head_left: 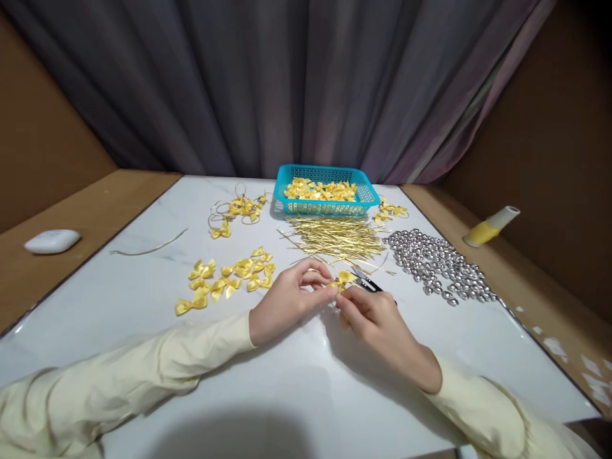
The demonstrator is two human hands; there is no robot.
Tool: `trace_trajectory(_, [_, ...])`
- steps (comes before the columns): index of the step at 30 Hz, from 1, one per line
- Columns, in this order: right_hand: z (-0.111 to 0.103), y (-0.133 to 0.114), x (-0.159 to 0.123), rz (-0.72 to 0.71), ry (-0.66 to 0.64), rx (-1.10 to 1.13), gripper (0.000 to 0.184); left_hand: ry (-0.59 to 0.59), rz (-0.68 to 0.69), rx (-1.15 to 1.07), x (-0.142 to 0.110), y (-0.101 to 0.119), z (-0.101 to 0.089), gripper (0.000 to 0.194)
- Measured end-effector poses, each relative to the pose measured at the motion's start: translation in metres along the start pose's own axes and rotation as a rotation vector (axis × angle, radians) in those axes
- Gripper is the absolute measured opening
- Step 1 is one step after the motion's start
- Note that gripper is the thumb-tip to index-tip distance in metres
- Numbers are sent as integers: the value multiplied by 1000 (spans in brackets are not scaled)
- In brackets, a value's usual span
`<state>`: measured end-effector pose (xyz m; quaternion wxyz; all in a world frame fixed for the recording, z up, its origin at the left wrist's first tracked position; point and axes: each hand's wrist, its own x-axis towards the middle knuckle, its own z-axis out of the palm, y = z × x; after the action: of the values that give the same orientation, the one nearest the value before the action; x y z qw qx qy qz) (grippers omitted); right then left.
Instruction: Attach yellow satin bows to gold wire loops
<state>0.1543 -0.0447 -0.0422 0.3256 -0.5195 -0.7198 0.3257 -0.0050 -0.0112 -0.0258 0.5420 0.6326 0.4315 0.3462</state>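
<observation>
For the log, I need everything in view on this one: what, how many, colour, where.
Table: 1, white, centre
Side ledges: 2, brown, flanking table
Side panels: 2, brown, picture edges
Curtain: grey-purple, behind table
Basket: 1, teal, far edge, holding many yellow bows
Corded bows: several, yellow, left of basket
Other bows: few, yellow, right of basket
Strips: many, gold, before basket
Lone strip: 1, gold, table left
Loose bows: about ten, yellow, left of centre
Beads: many, silver, table right
Snips: 1, black handles, beside held bow
Held bow: 1, yellow, near centre
Tube: 1, whitish and yellow, right ledge
Rounded object: 1, white, left ledge
Scraps: several, white, right ledge
Sleeves: 2, pale yellow, foreground
Left hand: 1, bare, pinching bow
Right hand: 1, bare, fingertips at bow
</observation>
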Motion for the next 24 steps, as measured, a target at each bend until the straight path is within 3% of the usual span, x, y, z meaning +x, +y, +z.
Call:
trace_trajectory(5, [-1, 1, 0, 65, -19, 52, 32, -9, -142, -91, -3, 2, 2, 20])
trace_trajectory(10, [-1, 1, 0, 89, -41, 124, 33, 19, -186, -176, -4, 0, 5, 22])
trace_trajectory(20, [1, 2, 0, 133, -111, 257, 34, 118, -24, -17, -2, 2, 8, 20])
trace_trajectory(24, [-3, 1, -2, 110, -53, 229, 24, 139, 36, -19, -1, 3, 7, 25])
